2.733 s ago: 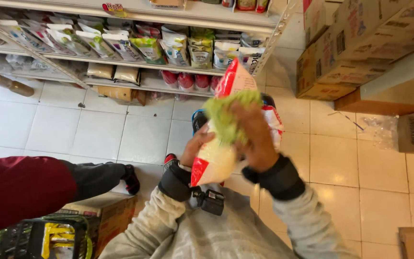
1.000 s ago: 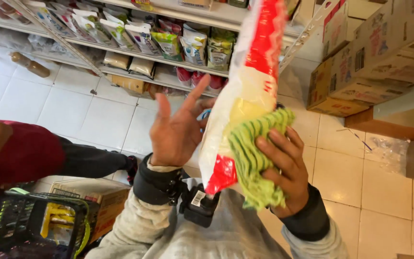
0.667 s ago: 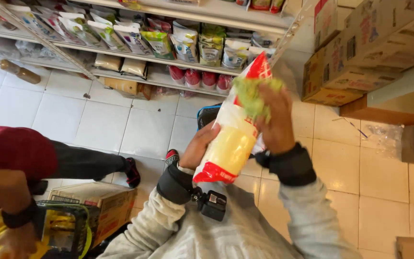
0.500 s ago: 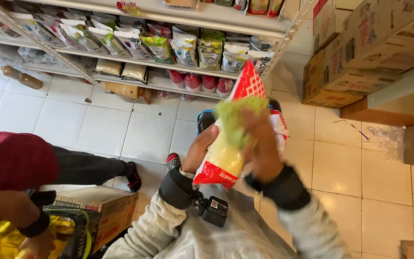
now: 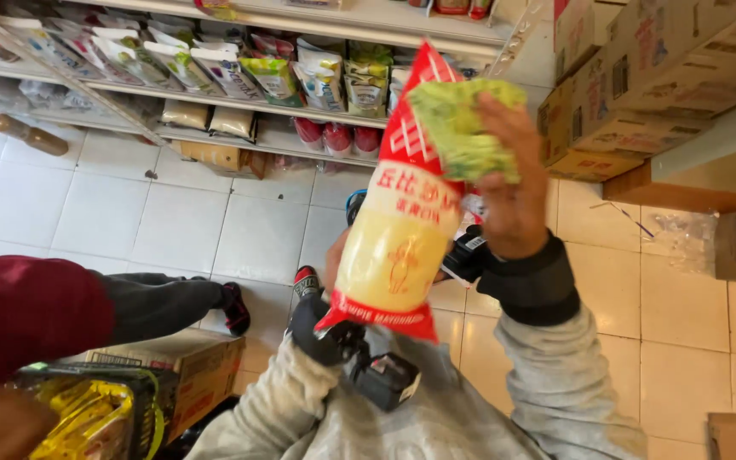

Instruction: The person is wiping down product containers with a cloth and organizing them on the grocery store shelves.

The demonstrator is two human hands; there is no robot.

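Head view looks down on a shop aisle: pale square floor tiles (image 5: 257, 230), grey grout, a scrap of clear plastic wrap (image 5: 683, 234) lying at right. Two shelf boards (image 5: 317, 111) run along the top of the frame, stocked with upright printed pouches; I count roughly a dozen on the upper board, three red tubs (image 5: 338, 136) and two tan packs (image 5: 210, 121) on the lower one. One brown bottle (image 5: 31, 135) lies on its side on the tiles at far left. Stacked cardboard cartons (image 5: 641, 77) fill the upper right, at least three. Right hand (image 5: 513, 196) is raised, fingers curled around a green cloth (image 5: 462, 128) pressed against the top of one soft squeeze bottle (image 5: 402, 230), yellow-filled in a clear sleeve with red ends, held tilted above the lap. Left hand (image 5: 338, 255) is mostly hidden behind that bottle and grips it from below. Another person's dark red sleeve (image 5: 27, 311) and black trouser leg enter from the left, beside one open cardboard box (image 5: 189, 375) and yellow packets (image 5: 87, 422).
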